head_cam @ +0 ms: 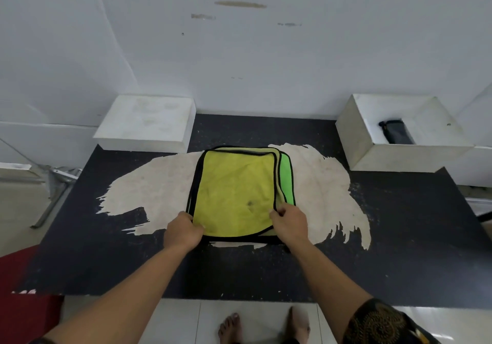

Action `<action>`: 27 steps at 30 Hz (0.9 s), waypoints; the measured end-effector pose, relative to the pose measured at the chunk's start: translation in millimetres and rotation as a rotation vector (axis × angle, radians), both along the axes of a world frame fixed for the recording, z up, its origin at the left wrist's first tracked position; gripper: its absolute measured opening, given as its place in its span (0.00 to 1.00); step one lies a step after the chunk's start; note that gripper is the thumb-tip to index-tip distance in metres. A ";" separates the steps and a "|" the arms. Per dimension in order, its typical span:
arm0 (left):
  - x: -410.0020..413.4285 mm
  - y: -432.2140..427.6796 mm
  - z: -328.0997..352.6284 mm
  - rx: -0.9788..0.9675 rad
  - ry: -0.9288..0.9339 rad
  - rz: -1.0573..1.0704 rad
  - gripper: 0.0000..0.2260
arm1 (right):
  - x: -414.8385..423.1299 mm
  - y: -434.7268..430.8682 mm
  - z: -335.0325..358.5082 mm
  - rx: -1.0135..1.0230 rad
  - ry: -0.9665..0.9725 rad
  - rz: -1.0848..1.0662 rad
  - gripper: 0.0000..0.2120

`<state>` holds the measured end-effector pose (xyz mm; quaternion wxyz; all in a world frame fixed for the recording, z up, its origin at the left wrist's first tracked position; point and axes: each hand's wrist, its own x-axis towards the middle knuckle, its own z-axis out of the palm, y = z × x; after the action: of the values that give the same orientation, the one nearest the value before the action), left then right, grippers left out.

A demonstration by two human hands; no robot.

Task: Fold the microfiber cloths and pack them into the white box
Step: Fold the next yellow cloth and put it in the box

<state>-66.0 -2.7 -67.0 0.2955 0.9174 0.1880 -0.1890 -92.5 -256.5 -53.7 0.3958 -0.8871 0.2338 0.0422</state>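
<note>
Two hands meet at the near edge of a cloth stack in the middle of the tabletop, as I see it through the head camera. The left hand grips the near left corner of the yellow cloth, fingers curled over its black hem. The right hand pinches the same cloth at its near right edge. The yellow cloth lies flat on top, and a green cloth shows beneath it along the right side. The stack sits on a pale patch where the dark surface is worn through.

The box stands open at the far right corner, well apart from the cloths, with a dark bundle inside; I cannot tell what the bundle is. A white slab rests at the far left corner against the wall. Nothing lies between the stack and the box.

Off the left edge I see a metal frame and a red sheet. Below the near edge, bare feet stand on a tiled floor.
</note>
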 end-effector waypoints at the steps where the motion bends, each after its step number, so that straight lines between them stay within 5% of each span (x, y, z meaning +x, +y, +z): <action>1: 0.2 -0.5 -0.7 0.018 0.015 -0.017 0.13 | 2.3 -0.6 0.9 0.105 0.002 -0.038 0.14; 5: -0.6 -5.2 -2.7 0.090 0.047 -0.036 0.15 | 9.8 -3.2 5.8 0.532 0.010 -0.215 0.03; 8: -3.5 -7.2 -0.1 0.174 0.049 -0.014 0.14 | 13.5 -5.5 14.8 0.655 -0.014 -0.260 0.08; 13: -2.7 -10.3 4.7 0.229 0.065 -0.059 0.03 | 14.1 -2.9 24.9 0.652 -0.007 -0.229 0.15; 20: -3.7 -6.9 6.2 0.138 0.077 0.052 0.14 | 19.1 -1.7 29.8 0.786 -0.017 -0.228 0.14; 27: 1.9 -5.9 11.4 -0.006 -0.097 0.095 0.13 | 30.2 4.3 37.4 0.732 -0.051 -0.179 0.14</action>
<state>-64.1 -8.6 -55.5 0.3156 0.9147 0.2164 -0.1304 -62.3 -252.2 -16.3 0.6942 -0.6639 0.2699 0.0662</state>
